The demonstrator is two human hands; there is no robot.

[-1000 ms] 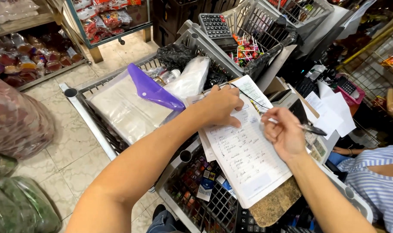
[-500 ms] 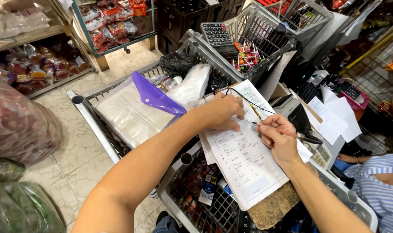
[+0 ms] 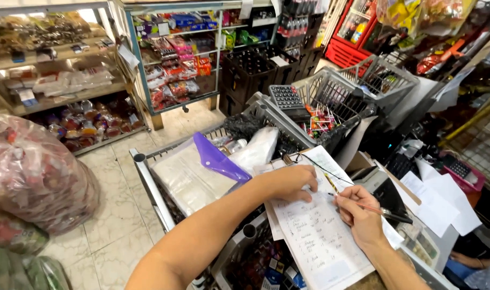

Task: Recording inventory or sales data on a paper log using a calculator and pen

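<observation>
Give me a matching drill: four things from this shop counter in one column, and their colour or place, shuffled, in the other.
Things:
1. pen
2. scoop
3. calculator
4. left hand

Descriptions:
A. purple, on clear bags in a cart
B. flat on the top of the paper
C. held in the right hand
D. dark, on a basket's rim

Pairs: 1-C, 2-A, 3-D, 4-B

Left hand is pressing flat, palm down, arm stretching forward; right hand is curling closed in a writing grip.
</observation>
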